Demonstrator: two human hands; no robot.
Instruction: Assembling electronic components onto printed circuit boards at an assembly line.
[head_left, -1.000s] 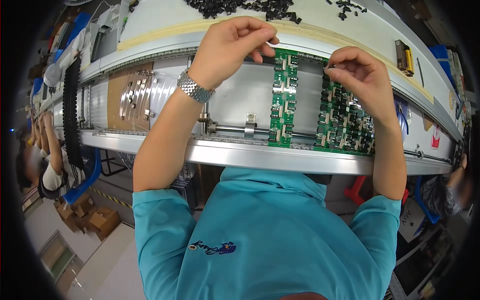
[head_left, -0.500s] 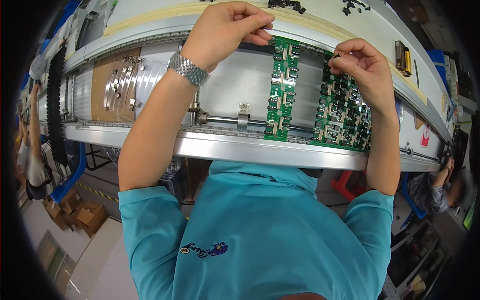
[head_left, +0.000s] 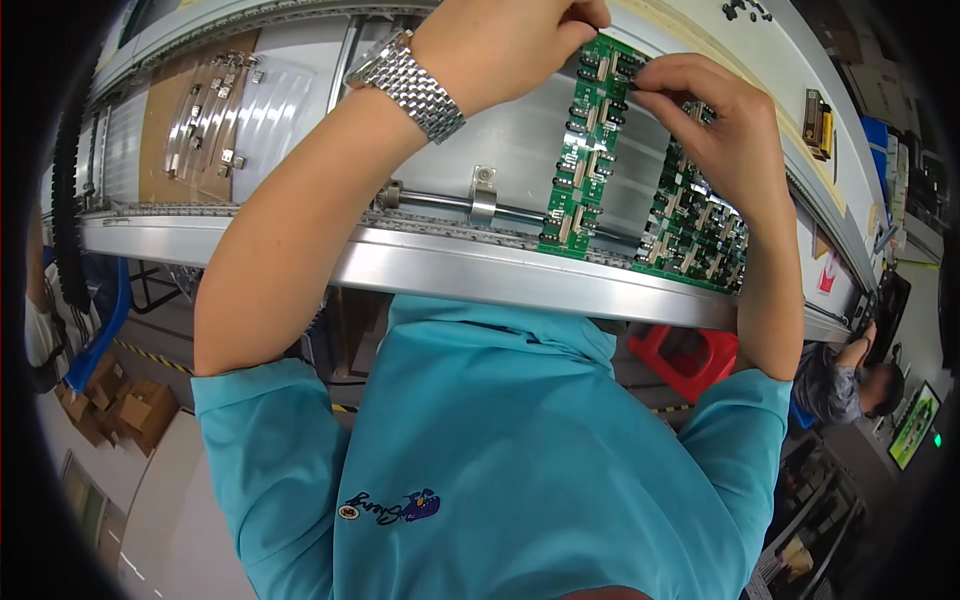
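A narrow green circuit board (head_left: 570,200) lies across the conveyor rails, carrying pale connectors and small black parts. My right hand (head_left: 725,115) is at the board's upper right edge, thumb and forefinger pinched on a small black component (head_left: 633,86). My left hand (head_left: 505,45), with a metal watch (head_left: 410,85) on its wrist, reaches to the far end of the same board. Its fingers are bent together and partly cut off by the top of the picture; what they hold is hidden. More densely filled green boards (head_left: 690,230) lie to the right, partly under my right hand.
The near aluminium rail (head_left: 480,270) runs between me and the boards. Left of them, clear plastic tubes (head_left: 215,120) with metal parts lie on brown board. Loose black pieces (head_left: 745,10) sit on the far ledge. A co-worker (head_left: 850,380) is at the right, near a red stool (head_left: 690,365).
My right hand has moved left from over the filled boards to the narrow board's edge. My left hand has moved right and farther away, to the board's far end. The whole view has shifted slightly.
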